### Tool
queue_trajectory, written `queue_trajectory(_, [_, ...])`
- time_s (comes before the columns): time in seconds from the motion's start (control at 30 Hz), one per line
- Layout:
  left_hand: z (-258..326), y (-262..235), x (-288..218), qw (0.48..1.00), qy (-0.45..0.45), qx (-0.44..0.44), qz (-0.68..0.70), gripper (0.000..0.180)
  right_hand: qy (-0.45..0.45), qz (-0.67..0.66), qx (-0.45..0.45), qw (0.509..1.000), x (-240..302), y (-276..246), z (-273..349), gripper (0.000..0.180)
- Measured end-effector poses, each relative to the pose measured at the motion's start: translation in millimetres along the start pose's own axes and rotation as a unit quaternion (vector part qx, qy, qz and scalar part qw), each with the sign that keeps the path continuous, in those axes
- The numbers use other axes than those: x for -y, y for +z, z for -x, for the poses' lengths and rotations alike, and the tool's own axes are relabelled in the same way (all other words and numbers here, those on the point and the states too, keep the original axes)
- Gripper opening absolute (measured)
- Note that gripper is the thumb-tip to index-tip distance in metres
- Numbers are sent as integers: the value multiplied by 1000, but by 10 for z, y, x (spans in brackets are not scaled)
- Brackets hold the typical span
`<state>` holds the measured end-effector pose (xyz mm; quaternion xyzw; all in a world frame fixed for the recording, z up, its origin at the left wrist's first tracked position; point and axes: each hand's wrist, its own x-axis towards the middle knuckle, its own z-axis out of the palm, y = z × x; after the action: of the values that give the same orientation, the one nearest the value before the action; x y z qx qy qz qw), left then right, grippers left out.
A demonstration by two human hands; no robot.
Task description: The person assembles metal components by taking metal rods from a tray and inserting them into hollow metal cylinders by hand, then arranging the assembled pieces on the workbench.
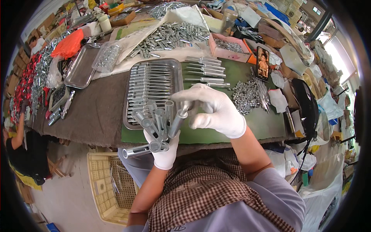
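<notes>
A fanned bunch of slotted silver metal tubes (158, 120) is gripped in my white-gloved left hand (165, 152), above the front edge of the table. Their open round ends point in several directions. Just to the right, my gloved right hand (216, 108) is curled over the end of one tube (178, 123). A small shiny metal piece (187, 105) shows between its fingers, partly hidden by the glove; its exact kind is unclear. Behind my hands, a metal tray (179, 73) holds rows of tubes with thin rods (150, 83).
Right of the tray lie rod assemblies (206, 71), a heap of small metal parts (245, 96) and thin rods (262, 92). A phone (262, 63) stands behind them. Loose tubes (174, 36) cover a sheet farther back. A yellow crate (96, 185) sits below; another person (27, 154) is at left.
</notes>
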<state>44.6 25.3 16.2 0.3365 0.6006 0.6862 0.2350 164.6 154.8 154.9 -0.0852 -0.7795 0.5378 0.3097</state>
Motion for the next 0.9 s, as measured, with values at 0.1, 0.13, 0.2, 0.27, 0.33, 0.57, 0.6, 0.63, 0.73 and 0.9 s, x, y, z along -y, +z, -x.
queue_trajectory(0.1, [24, -18, 80, 999, -28, 0, 24, 76, 0, 105, 18, 994, 14, 48, 31, 47])
queue_trajectory(0.13, [15, -5, 78, 999, -28, 3, 25, 76, 32, 114, 46, 992, -9, 88, 60, 46])
queue_trajectory(0.2, [-29, 35, 58, 992, 104, -50, -46, 33, 12, 117, 6, 993, -10, 159, 88, 33])
queue_trajectory(0.27, [-55, 67, -11, 993, 101, -61, -22, 31, -6, 102, -44, 994, 116, 118, 62, 29])
queue_trajectory(0.33, [-62, 60, -52, 992, 115, -46, -27, 28, 73, -33, -120, 990, 484, 11, 72, 27])
queue_trajectory(0.57, [-25, 2, 159, 999, 32, -33, 18, 32, -6, 342, -172, 924, 275, -329, 91, 16])
queue_trajectory(0.6, [-16, -18, 179, 999, 32, -29, 4, 31, 29, 273, -199, 941, 279, -352, 115, 18])
queue_trajectory(0.63, [-7, -17, 183, 999, 29, -28, 7, 31, 63, 201, -226, 951, 279, -383, 128, 19])
queue_trajectory(0.73, [-20, -45, 210, 999, 14, -24, 31, 28, 137, 98, -229, 959, 140, -490, 102, 24])
queue_trajectory(0.9, [-17, -39, 275, 999, 13, -38, 29, 27, 188, 127, -223, 948, -179, -615, 114, 29])
